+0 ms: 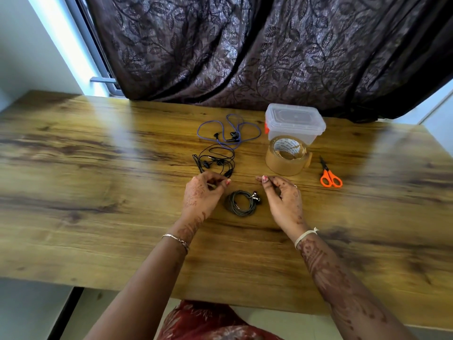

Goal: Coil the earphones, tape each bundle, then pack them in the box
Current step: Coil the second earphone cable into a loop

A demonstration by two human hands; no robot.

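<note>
A coiled grey earphone bundle (241,202) lies on the wooden table (98,168) between my hands, and neither hand touches it. My left hand (203,192) hovers just left of it with loosely curled fingers, and I see nothing held in it. Loosely curled too, my right hand (282,200) hovers just right of the bundle and holds nothing. Loose black earphones (215,159) lie just beyond my left hand. Blue-corded earphones (229,131) lie uncoiled farther back. A roll of brown tape (285,158) stands in front of the clear plastic box (295,123), whose lid is on.
Orange-handled scissors (329,175) lie to the right of the tape roll. A dark patterned curtain (269,50) hangs behind the table's far edge. The table's near edge runs just in front of my forearms.
</note>
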